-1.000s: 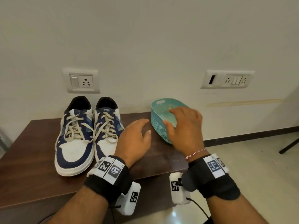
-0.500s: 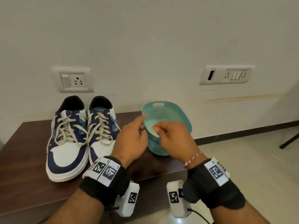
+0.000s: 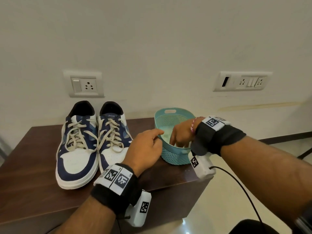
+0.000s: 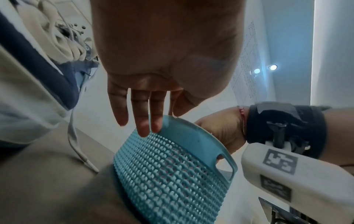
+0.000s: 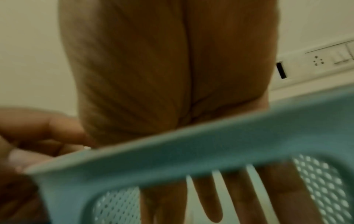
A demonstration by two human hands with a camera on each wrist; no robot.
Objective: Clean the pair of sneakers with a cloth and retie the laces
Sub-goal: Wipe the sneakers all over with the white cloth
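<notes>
Barely begun: sneakers [image 3: 94, 141] at 10 o'clock untouched (laces tied); right hand [image 3: 181, 137], fingers straight, reaches the basket [image 3: 175, 156] cloth [image 3: 166, 136]; left hand [image 3: 145, 147], fingers spread, steadies the rim.

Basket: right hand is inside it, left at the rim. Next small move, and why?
Probably close the right hand on the pale cloth lying in the teal basket and lift it out. Its fingers reach down inside, the left hand touches the rim, and the sneakers sit untouched.

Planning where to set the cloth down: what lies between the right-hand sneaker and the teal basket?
In the head view, only the left hand hovers there above bare brown table, between sneaker and basket.
</notes>
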